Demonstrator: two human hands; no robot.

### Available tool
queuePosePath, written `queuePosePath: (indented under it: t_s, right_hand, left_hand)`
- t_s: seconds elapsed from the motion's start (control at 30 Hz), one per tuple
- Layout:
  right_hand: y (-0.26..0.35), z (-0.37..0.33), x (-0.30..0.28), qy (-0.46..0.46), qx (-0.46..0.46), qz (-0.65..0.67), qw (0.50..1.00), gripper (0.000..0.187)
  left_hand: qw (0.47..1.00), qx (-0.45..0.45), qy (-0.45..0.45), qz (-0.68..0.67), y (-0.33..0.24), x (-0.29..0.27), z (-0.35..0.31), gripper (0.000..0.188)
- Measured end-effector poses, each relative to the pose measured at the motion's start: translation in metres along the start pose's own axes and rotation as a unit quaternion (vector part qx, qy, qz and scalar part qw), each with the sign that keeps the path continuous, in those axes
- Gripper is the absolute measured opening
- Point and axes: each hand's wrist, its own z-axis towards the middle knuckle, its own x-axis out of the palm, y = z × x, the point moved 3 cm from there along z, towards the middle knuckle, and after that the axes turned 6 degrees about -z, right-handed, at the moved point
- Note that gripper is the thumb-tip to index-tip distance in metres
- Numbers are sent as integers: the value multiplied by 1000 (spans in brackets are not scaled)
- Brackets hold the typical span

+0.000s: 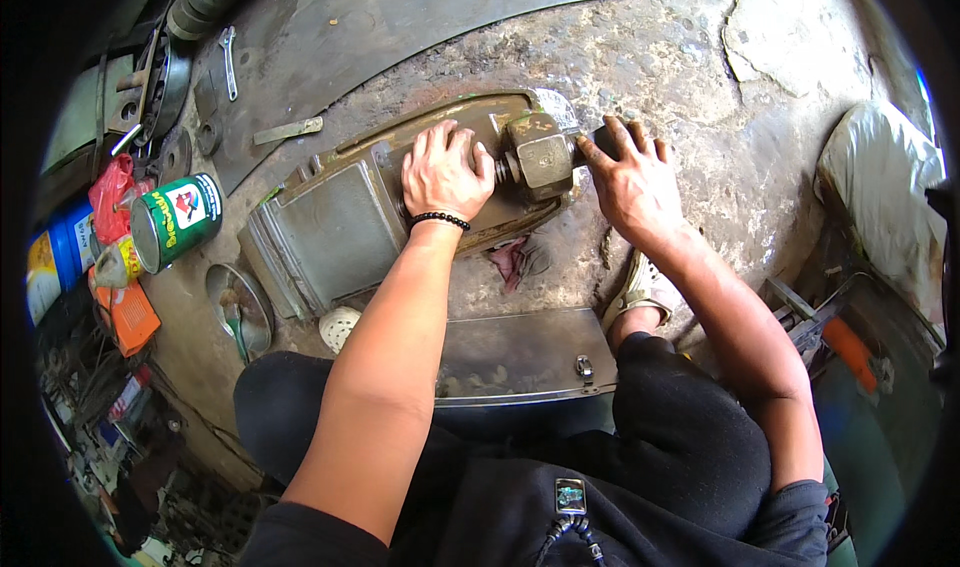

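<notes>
A heavy grey-brown metal casting (352,229), which looks like a machine vise, lies slantwise on the floor in front of me. A threaded screw (507,169) runs through a blocky metal piece (543,157) at its right end. My left hand (445,170), with a black bead bracelet, is bent over the middle of the casting beside the screw; its palm side is hidden. At the far right end, my right hand (637,182) has its fingers and thumb round a dark, blunt piece (606,141) in line with the screw. That piece is partly covered by the fingers.
A shallow pan (262,297) with a green-handled brush (236,329) stands left of the casting, near a green can (180,223). An adjustable wrench (229,64) lies on a metal sheet (400,17). Between my legs is a flat metal box (510,352); a rag (512,262) lies beyond it.
</notes>
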Motion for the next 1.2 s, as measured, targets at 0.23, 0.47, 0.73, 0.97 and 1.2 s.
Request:
queuePosePath:
  t_s: [0.23, 0.47, 0.73, 0.97, 1.2]
  right_hand:
    - [0, 0, 0, 54, -2, 12, 998, 49]
    - [0, -1, -1, 51, -8, 31, 998, 46]
    - [4, 0, 0, 41, -64, 5, 997, 48]
    - [2, 1, 2, 31, -44, -7, 999, 45]
    - [1, 1, 2, 18, -35, -11, 999, 44]
  left_hand:
    - [1000, 5, -3, 0, 1, -1, 0, 20]
    - [1000, 10, 0, 1, -2, -1, 1, 22]
    - [1000, 15, 1, 8, 0, 2, 0, 21]
    - [1000, 10, -2, -3, 0, 1, 1, 20]
    - [1000, 2, -3, 0, 0, 1, -1, 21]
